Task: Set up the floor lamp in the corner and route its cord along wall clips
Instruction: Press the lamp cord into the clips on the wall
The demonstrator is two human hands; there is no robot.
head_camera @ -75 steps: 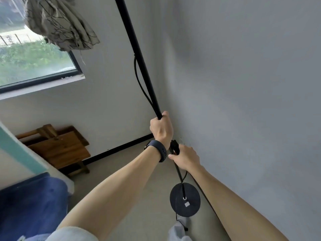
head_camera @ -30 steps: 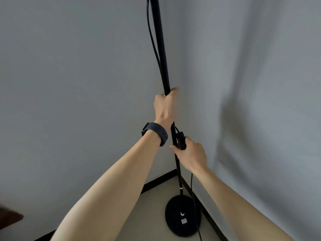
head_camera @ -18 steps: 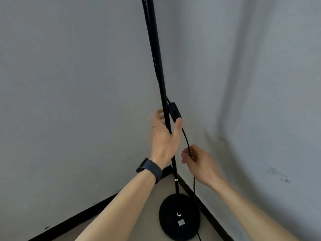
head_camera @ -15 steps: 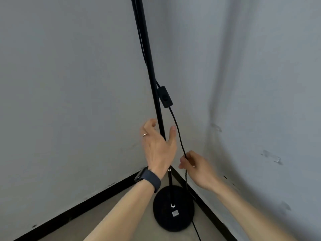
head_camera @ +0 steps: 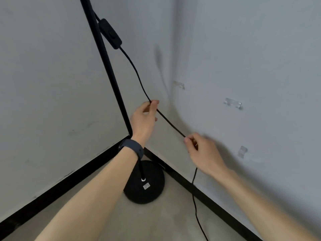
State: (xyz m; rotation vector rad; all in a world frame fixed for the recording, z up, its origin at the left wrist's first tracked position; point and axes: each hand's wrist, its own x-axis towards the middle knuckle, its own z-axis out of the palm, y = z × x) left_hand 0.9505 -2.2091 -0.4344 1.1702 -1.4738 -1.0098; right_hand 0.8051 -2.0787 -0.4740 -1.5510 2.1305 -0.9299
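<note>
The black floor lamp pole (head_camera: 107, 66) rises from its round base (head_camera: 145, 185) on the floor in the corner. A black cord (head_camera: 133, 66) hangs from an inline switch (head_camera: 110, 33) beside the pole. My left hand (head_camera: 143, 119) pinches the cord between thumb and fingers, just right of the pole. My right hand (head_camera: 203, 150) pinches the same cord lower down and to the right, so a straight stretch of cord runs between both hands. Below my right hand the cord drops to the floor. Three clear wall clips (head_camera: 232, 103) sit on the right wall.
A black baseboard (head_camera: 69, 181) runs along both walls and meets behind the lamp base. The nearest clip (head_camera: 242, 151) sits just right of my right hand, another clip (head_camera: 179, 84) lies nearer the corner. The floor is bare concrete.
My left hand let go of the pole and took hold of the cord. My right hand slid down the cord and out to the right. The view tilted down, bringing the clips into sight.
</note>
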